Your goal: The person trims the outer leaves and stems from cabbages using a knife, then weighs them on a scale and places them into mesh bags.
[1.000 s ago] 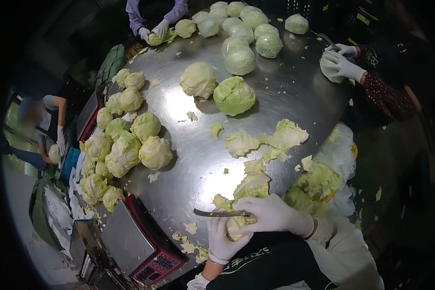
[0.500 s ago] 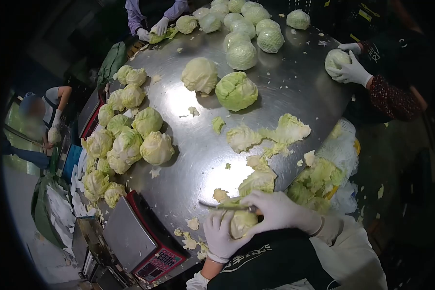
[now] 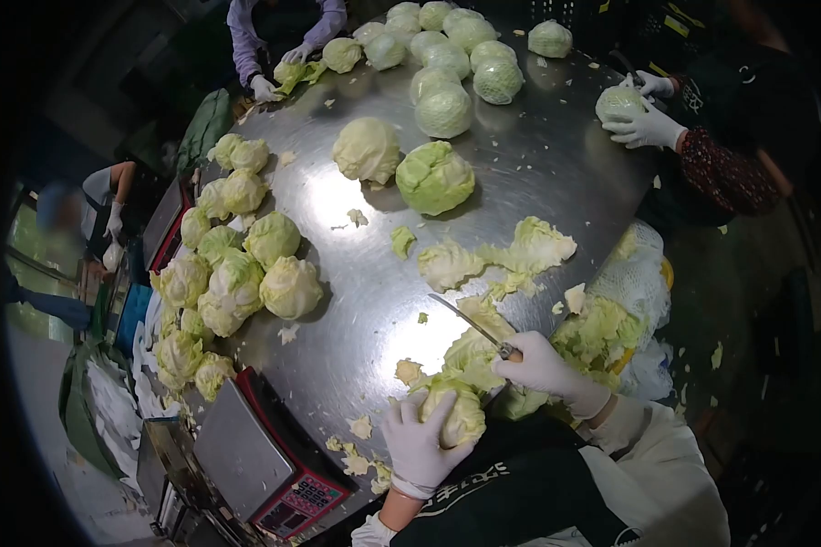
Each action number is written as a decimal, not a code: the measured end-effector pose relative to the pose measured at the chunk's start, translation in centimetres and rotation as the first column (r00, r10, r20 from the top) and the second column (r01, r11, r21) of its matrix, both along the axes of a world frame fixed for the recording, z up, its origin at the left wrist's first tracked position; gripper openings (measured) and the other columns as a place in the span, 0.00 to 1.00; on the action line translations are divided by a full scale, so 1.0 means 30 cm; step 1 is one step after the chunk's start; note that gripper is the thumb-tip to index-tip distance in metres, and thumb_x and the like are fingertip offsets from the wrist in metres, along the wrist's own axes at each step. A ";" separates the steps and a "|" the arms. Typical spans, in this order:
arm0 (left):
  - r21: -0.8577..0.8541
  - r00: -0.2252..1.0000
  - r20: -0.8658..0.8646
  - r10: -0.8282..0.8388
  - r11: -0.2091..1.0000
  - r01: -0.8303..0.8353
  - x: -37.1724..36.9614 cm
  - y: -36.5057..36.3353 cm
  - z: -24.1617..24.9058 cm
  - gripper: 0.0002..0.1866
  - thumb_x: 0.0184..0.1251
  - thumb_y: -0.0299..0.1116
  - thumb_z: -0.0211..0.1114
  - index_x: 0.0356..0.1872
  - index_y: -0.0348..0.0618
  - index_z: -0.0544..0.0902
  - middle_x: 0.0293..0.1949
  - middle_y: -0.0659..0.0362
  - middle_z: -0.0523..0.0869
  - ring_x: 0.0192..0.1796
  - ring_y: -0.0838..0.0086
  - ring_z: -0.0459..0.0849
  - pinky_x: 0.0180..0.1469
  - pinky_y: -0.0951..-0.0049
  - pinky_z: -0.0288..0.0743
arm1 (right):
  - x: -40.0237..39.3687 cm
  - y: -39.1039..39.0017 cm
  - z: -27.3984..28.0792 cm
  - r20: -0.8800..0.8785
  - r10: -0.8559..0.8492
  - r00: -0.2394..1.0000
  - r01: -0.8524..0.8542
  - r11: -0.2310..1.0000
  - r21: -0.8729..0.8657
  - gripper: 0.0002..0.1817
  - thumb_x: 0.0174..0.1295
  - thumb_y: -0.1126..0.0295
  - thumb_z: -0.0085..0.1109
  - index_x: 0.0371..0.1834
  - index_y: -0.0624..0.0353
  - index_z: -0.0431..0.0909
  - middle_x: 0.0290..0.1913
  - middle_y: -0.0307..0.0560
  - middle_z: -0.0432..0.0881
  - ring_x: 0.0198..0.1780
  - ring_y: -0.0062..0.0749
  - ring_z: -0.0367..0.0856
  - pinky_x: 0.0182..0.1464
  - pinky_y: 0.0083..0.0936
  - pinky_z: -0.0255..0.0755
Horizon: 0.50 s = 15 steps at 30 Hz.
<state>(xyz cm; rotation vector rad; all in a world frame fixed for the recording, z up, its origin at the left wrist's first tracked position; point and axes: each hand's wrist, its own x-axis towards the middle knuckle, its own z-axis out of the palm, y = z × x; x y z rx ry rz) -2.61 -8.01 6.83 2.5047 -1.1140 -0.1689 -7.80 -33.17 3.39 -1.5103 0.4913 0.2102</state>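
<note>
At the table's near edge, my gloved left hand [image 3: 421, 445] grips a pale green cabbage [image 3: 458, 417] from its left side, thumb and fingers spread round it. My gloved right hand [image 3: 545, 369] is closed on the wooden handle of a knife [image 3: 470, 321]. The blade points up and to the left, above the table and apart from the cabbage. Trimmed cabbage leaves [image 3: 479, 357] lie just beyond the held head. Farther back, more loose leaves [image 3: 538, 246] are spread on the metal table [image 3: 356, 301].
On the left are a pile of cabbages [image 3: 233, 283] and a red scale [image 3: 265, 456]. Two cabbages [image 3: 435, 178] sit mid-table, with several wrapped ones [image 3: 443, 109] behind. Leaf waste [image 3: 602, 333] fills a bag at right. Co-workers' gloved hands [image 3: 643, 123] work around the table.
My right hand has drawn the knife off the cabbage, to the right and up. My left hand still holds the cabbage, now tilted with leafy sides showing.
</note>
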 end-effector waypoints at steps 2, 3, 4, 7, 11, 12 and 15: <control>0.126 0.997 -0.063 0.050 0.991 -0.042 -0.005 -0.012 0.008 0.45 0.40 0.54 0.82 0.68 0.60 0.81 0.61 0.51 0.76 0.64 0.49 0.72 0.65 0.45 0.65 | 0.013 0.013 -0.084 0.157 -0.007 0.987 0.036 0.982 -0.183 0.16 0.61 0.63 0.69 0.43 0.65 0.82 0.26 0.42 0.84 0.29 0.30 0.84 0.34 0.30 0.77; 0.125 0.997 -0.060 0.046 0.991 -0.039 -0.005 -0.014 0.007 0.45 0.40 0.54 0.82 0.68 0.60 0.81 0.61 0.51 0.76 0.64 0.49 0.72 0.65 0.45 0.65 | 0.027 0.029 -0.052 0.160 -0.010 0.987 0.040 0.982 -0.185 0.16 0.61 0.63 0.69 0.43 0.65 0.82 0.26 0.42 0.84 0.29 0.30 0.84 0.34 0.30 0.77; 0.142 0.998 -0.034 0.043 0.989 -0.038 -0.004 -0.016 0.005 0.46 0.40 0.55 0.82 0.68 0.58 0.81 0.63 0.50 0.76 0.65 0.48 0.72 0.66 0.44 0.64 | 0.047 0.058 -0.010 0.300 0.033 0.953 0.057 0.957 -0.285 0.20 0.60 0.59 0.72 0.48 0.63 0.83 0.30 0.45 0.85 0.32 0.33 0.85 0.41 0.31 0.79; 0.071 0.999 -0.007 -0.034 0.997 0.034 0.013 0.011 -0.019 0.48 0.38 0.52 0.83 0.68 0.51 0.79 0.66 0.45 0.76 0.66 0.46 0.72 0.68 0.45 0.64 | 0.112 0.139 0.013 0.290 0.197 0.937 -0.067 0.912 -0.404 0.27 0.58 0.51 0.74 0.54 0.59 0.84 0.35 0.49 0.87 0.37 0.39 0.87 0.48 0.33 0.80; -0.048 0.994 -0.093 -0.064 0.997 0.060 0.077 0.170 -0.047 0.50 0.39 0.54 0.84 0.69 0.48 0.78 0.73 0.46 0.73 0.68 0.46 0.71 0.71 0.44 0.63 | 0.212 0.187 -0.097 0.106 0.313 0.944 -0.235 0.862 -0.448 0.28 0.58 0.44 0.70 0.55 0.51 0.84 0.38 0.51 0.88 0.40 0.46 0.88 0.46 0.36 0.80; -0.047 0.991 -0.127 -0.033 0.999 0.027 0.095 0.230 -0.049 0.52 0.39 0.54 0.85 0.70 0.43 0.76 0.73 0.41 0.72 0.69 0.42 0.71 0.73 0.47 0.62 | 0.222 0.196 -0.148 0.093 0.320 0.943 -0.213 0.795 -0.568 0.25 0.57 0.48 0.70 0.52 0.50 0.83 0.38 0.48 0.87 0.40 0.46 0.88 0.42 0.38 0.79; -0.060 0.943 -0.331 0.042 0.996 -0.066 0.135 0.396 -0.054 0.58 0.42 0.52 0.86 0.75 0.38 0.67 0.73 0.39 0.71 0.73 0.44 0.70 0.75 0.49 0.62 | 0.220 0.203 -0.234 0.085 0.261 0.961 -0.147 0.752 -0.643 0.22 0.58 0.50 0.69 0.50 0.49 0.83 0.36 0.46 0.87 0.39 0.46 0.87 0.41 0.40 0.79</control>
